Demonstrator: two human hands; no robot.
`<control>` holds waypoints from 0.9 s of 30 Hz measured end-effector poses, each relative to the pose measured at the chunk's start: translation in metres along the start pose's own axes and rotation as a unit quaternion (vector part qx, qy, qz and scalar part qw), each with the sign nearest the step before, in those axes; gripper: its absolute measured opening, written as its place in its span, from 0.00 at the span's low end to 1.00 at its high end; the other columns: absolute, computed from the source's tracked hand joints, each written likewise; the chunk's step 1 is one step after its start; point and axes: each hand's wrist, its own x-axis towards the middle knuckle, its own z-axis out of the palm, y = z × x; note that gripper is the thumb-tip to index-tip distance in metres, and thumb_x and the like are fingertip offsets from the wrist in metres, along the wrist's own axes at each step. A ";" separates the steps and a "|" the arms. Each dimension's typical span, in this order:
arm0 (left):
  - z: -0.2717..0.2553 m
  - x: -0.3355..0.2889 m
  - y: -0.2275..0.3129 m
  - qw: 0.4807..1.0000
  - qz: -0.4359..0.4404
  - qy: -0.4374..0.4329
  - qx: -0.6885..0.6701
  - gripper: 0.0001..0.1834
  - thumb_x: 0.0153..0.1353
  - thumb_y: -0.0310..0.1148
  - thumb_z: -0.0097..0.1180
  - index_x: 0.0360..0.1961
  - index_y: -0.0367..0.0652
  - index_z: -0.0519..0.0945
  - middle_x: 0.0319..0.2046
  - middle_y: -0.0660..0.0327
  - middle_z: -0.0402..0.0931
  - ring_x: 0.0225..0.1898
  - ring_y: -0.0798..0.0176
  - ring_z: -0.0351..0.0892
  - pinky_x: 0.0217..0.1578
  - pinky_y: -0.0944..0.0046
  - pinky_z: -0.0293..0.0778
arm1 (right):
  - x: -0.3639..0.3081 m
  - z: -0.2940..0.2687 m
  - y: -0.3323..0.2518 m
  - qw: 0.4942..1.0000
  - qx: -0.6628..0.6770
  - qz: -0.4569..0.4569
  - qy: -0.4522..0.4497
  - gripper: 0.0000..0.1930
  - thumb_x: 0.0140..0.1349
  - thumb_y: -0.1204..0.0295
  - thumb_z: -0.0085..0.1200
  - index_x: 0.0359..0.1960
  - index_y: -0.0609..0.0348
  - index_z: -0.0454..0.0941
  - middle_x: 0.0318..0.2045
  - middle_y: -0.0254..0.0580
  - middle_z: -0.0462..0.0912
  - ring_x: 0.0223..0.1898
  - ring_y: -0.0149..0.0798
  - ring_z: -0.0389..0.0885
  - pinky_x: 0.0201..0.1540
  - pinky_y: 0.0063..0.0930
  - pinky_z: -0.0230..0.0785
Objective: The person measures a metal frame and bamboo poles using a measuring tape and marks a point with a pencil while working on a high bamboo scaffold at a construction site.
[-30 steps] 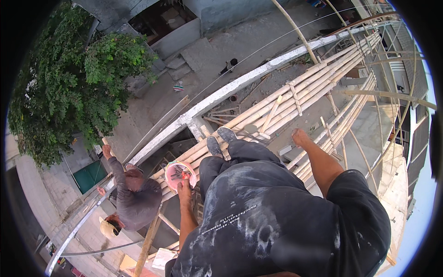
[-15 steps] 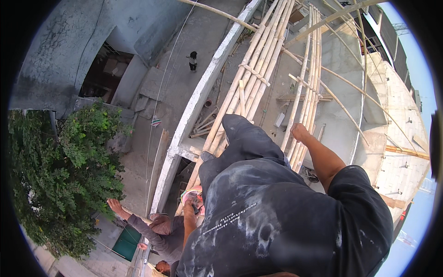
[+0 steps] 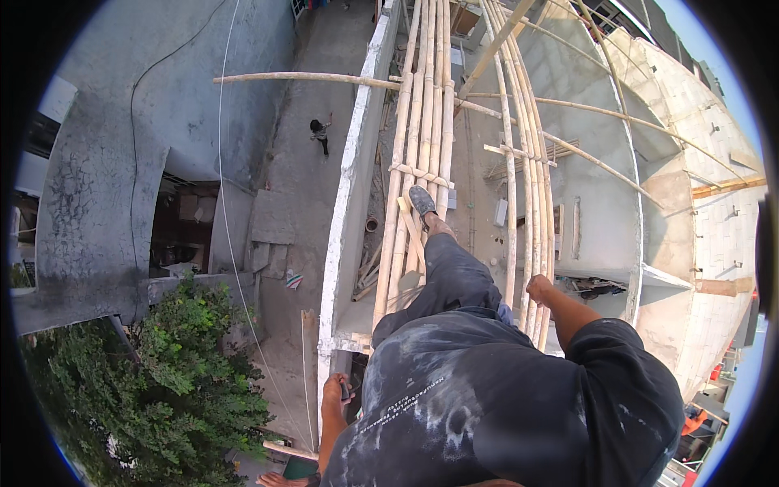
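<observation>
My left hand (image 3: 336, 390) is beside my body at the lower left, its fingers curled round a small dark thing that I cannot make out. On the other side, my right hand (image 3: 539, 289) is a closed fist, seen over the edge of the right bamboo bundle (image 3: 533, 215); nothing shows in it. Under me runs a walkway of several lashed bamboo poles (image 3: 430, 89). My foot in a grey shoe (image 3: 422, 200) rests on it, just in front of a short crosspiece (image 3: 423, 175). My other foot is hidden.
A white-topped wall (image 3: 345, 174) runs along the left, with a lane far below where a person (image 3: 321, 136) stands. A thin bamboo pole (image 3: 304, 78) juts out leftward. Trees (image 3: 162, 381) stand lower left. Another person's hand (image 3: 280, 480) shows at the bottom edge.
I have moved forward and turned; my shoe now shows ahead on the poles. My left hand swung up beside me, and the striped bag near it has gone from sight. The other worker slipped mostly out of view.
</observation>
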 end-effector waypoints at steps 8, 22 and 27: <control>0.186 -0.033 0.275 0.994 0.032 0.045 0.090 0.17 0.66 0.48 0.46 0.44 0.50 0.80 0.28 0.60 0.77 0.26 0.57 0.79 0.20 0.55 0.77 | 0.161 -0.148 0.229 0.816 0.510 0.210 0.174 0.17 0.62 0.71 0.47 0.44 0.71 0.83 0.41 0.68 0.84 0.43 0.62 0.86 0.48 0.49 0.79; 0.378 -0.033 0.687 0.948 0.306 0.064 0.056 0.13 0.63 0.47 0.50 0.38 0.53 0.80 0.24 0.63 0.75 0.23 0.64 0.75 0.19 0.61 0.72 | 0.043 -0.494 0.527 0.636 0.478 0.246 0.554 0.07 0.59 0.74 0.49 0.32 0.63 0.79 0.29 0.62 0.82 0.35 0.62 0.82 0.42 0.48 0.74; 0.418 0.015 0.694 0.995 0.046 0.090 -0.016 0.14 0.66 0.43 0.46 0.35 0.49 0.81 0.21 0.60 0.72 0.21 0.54 0.76 0.17 0.48 0.73 | 0.016 -0.410 0.586 0.593 0.466 0.376 0.539 0.09 0.58 0.70 0.55 0.29 0.65 0.80 0.28 0.63 0.82 0.35 0.62 0.82 0.41 0.51 0.72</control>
